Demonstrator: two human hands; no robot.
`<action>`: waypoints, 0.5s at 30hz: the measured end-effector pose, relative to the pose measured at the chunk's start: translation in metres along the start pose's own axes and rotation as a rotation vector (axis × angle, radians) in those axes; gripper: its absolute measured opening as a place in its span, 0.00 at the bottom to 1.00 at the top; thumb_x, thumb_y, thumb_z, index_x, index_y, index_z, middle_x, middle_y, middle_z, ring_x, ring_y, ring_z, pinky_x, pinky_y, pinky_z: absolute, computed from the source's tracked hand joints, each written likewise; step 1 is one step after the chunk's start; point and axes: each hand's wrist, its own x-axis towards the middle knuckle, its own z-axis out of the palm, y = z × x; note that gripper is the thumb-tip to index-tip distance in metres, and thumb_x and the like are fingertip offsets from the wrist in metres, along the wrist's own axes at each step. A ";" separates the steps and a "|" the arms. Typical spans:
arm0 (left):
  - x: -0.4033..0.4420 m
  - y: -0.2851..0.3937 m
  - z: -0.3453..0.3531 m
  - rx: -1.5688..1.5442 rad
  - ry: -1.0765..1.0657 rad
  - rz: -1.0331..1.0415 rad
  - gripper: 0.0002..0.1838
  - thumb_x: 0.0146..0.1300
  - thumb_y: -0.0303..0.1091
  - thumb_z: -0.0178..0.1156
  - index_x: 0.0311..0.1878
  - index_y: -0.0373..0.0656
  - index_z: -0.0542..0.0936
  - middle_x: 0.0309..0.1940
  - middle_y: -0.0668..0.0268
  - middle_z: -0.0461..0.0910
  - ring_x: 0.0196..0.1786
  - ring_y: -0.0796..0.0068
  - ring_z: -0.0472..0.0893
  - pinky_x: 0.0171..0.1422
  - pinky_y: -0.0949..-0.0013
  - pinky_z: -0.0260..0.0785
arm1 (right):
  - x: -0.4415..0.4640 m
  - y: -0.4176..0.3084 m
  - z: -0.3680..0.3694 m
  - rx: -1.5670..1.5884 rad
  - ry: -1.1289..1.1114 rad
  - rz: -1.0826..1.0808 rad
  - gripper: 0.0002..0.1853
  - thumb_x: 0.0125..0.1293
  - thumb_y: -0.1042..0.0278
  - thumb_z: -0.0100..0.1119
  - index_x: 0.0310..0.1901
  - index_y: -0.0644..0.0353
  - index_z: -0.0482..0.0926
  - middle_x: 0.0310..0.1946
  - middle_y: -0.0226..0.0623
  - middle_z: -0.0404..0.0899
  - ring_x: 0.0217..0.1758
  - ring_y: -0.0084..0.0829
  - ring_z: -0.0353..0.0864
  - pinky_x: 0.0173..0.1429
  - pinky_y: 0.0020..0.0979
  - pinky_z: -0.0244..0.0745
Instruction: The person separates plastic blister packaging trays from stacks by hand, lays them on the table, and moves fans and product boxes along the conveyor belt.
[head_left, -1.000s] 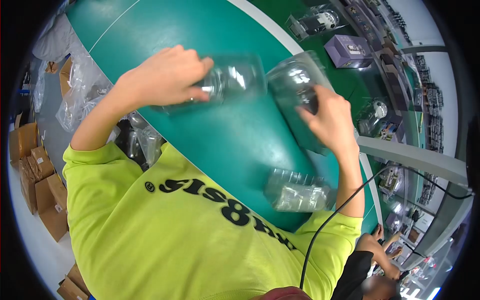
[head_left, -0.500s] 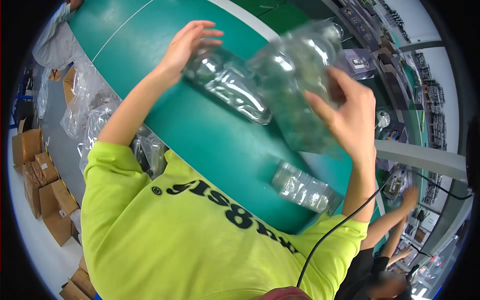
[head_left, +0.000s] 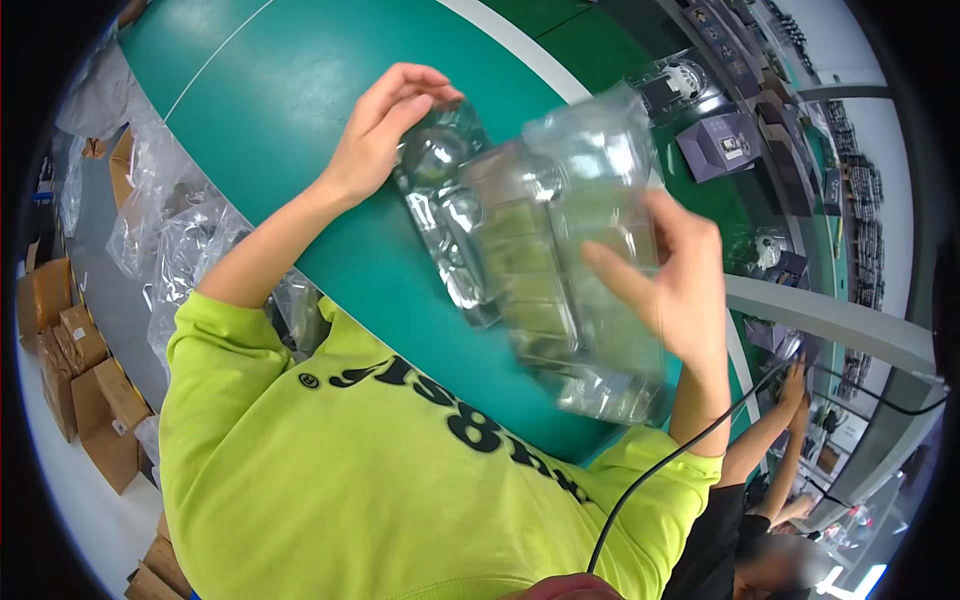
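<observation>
My left hand [head_left: 385,135] is closed at the upper end of a narrow clear plastic blister tray [head_left: 440,225], which is tilted above the green table [head_left: 360,245]. With thumb and fingers, my right hand [head_left: 685,275] grips a wider clear blister tray [head_left: 530,255], blurred by motion. The two trays lie side by side in view and overlap near the middle; whether they touch I cannot tell. Below the wider one, another clear plastic tray [head_left: 605,390] shows in part near the table's front edge.
A dark green belt [head_left: 640,125] beyond the table carries a purple box [head_left: 718,147] and a clear-packed item [head_left: 680,85]. Clear plastic bags [head_left: 190,240] and cardboard boxes [head_left: 110,420] are at left. A co-worker's arms [head_left: 765,435] reach in at right, by a grey metal bar [head_left: 830,310].
My right hand has moved down and a little left with the wider tray. The narrow tray has swung more upright, its lower end leftward. My left hand's fingers have curled in.
</observation>
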 end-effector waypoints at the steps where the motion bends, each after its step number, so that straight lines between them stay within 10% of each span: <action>1: -0.005 0.000 -0.001 0.009 -0.014 0.026 0.14 0.73 0.33 0.46 0.56 0.39 0.74 0.52 0.57 0.81 0.56 0.67 0.78 0.63 0.68 0.67 | -0.002 0.005 0.002 0.128 -0.032 0.046 0.19 0.54 0.68 0.70 0.45 0.67 0.81 0.24 0.33 0.80 0.23 0.26 0.70 0.31 0.29 0.67; 7: -0.034 -0.004 0.009 0.048 0.004 0.064 0.14 0.71 0.30 0.44 0.55 0.37 0.74 0.53 0.55 0.81 0.55 0.67 0.78 0.64 0.67 0.68 | -0.013 0.036 0.036 0.086 -0.216 0.222 0.19 0.59 0.63 0.71 0.42 0.71 0.78 0.24 0.36 0.78 0.26 0.29 0.76 0.34 0.31 0.73; 11: -0.046 -0.010 0.027 -0.040 0.162 0.049 0.16 0.64 0.23 0.44 0.54 0.36 0.73 0.53 0.54 0.81 0.53 0.68 0.79 0.62 0.68 0.70 | -0.017 0.048 0.060 0.850 -0.157 0.343 0.20 0.62 0.64 0.70 0.47 0.72 0.78 0.31 0.38 0.81 0.31 0.28 0.79 0.38 0.28 0.76; 15: -0.060 -0.011 0.025 -0.053 0.131 0.024 0.20 0.57 0.19 0.43 0.53 0.35 0.73 0.52 0.53 0.82 0.52 0.68 0.80 0.60 0.69 0.72 | -0.021 0.055 0.061 0.812 -0.134 0.353 0.21 0.64 0.65 0.69 0.51 0.72 0.77 0.38 0.40 0.82 0.34 0.28 0.81 0.42 0.29 0.79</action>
